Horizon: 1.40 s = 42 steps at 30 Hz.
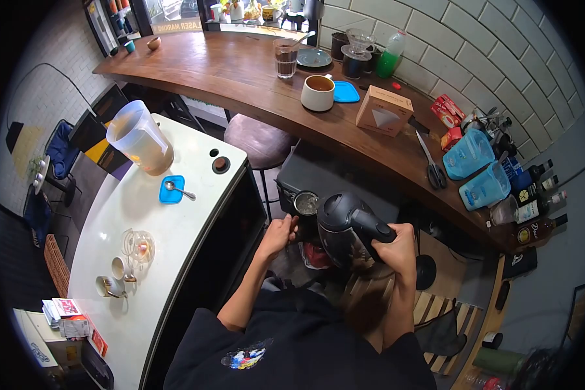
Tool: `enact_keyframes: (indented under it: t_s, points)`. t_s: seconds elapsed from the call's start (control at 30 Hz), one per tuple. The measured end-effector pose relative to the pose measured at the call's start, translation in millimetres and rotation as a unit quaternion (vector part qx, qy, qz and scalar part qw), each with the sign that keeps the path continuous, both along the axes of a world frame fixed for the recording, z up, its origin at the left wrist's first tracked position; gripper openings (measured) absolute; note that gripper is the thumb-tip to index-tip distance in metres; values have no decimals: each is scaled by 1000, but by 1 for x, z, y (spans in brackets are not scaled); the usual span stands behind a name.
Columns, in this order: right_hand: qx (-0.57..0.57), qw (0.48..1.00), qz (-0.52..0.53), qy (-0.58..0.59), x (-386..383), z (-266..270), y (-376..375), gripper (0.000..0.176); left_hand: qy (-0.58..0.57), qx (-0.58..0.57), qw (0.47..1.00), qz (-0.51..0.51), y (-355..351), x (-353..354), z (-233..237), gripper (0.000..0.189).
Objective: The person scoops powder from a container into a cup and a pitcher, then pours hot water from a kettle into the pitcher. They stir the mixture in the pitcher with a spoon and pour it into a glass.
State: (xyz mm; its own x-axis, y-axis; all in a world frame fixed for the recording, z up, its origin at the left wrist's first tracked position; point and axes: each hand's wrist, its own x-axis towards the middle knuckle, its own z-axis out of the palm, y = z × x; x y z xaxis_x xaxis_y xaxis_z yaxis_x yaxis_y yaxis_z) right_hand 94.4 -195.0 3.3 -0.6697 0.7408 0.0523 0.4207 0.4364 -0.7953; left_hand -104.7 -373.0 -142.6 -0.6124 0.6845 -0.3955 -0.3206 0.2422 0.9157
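Observation:
My right hand (397, 249) grips the handle of a dark electric kettle (342, 227), which is held over the gap between the two counters. The kettle's spout side is close to a small metal pitcher (305, 203) with clear liquid inside. My left hand (278, 236) is closed at the near side of this pitcher and seems to hold it by its handle. The kettle hides part of the pitcher's right side. Whether liquid is flowing between them, I cannot make out.
The white counter (198, 140) at left carries a plastic jug (140, 140), a spoon on a blue lid (172, 190) and small cups (120, 268). The wooden counter (240, 65) bears a mug (317, 94), a cardboard box (383, 112), scissors (430, 162) and bottles (533, 211). A stool (257, 140) stands between.

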Motion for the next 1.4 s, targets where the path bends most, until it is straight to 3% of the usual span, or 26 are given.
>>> enact_keyframes:
  t_s: [1.4]
  points:
    - [-16,999,24,34,9,-9,14,12,-14,3,1000,-8,2,7,16,52]
